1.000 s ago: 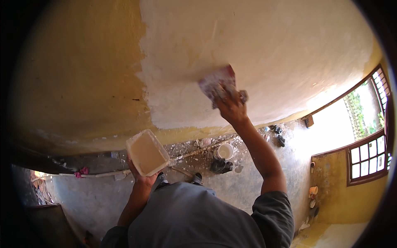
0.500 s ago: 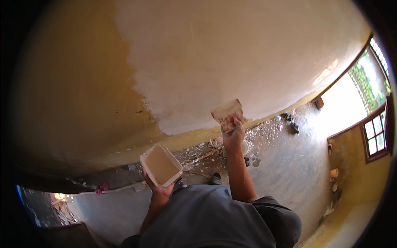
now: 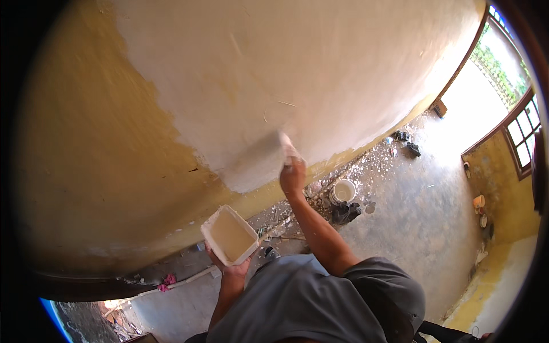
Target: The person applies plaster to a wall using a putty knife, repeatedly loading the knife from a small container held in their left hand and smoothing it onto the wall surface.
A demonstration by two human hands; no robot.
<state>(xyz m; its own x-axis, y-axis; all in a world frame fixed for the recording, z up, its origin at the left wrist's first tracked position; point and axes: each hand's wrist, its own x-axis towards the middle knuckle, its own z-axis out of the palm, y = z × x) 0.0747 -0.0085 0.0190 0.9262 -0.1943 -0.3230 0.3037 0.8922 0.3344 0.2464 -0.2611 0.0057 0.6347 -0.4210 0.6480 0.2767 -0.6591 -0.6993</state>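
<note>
My left hand [image 3: 233, 267] grips a white rectangular tub [image 3: 244, 254] from beneath its near corner. Creamy, pale liquid lies inside, and the tub is held in front of my body by the wall's foot. My right hand [image 3: 293, 176] is closed around a thin, flat, pale putty scraper [image 3: 286, 144], which is smeared by motion and seen nearly edge-on. Its far edge is at the wall, though blur hides whether it touches. A whitish coat [image 3: 240, 68] covers much of the wall in front of me; yellow paint [image 3: 108, 154] shows to the left and along the bottom.
A white bucket [image 3: 335, 195] and a crumpled black bag [image 3: 346, 213] stand on the floor to the right, among pale flakes. Farther off are dark bundles [image 3: 413, 149] and a paned window [image 3: 522, 136]. A pink cloth [image 3: 167, 282] lies by a long pole [image 3: 191, 278].
My right hand has swung left and up the wall, turning the scraper from broadside to edge-on. The view has shifted, showing the bucket and black bag more fully. The tub is still held.
</note>
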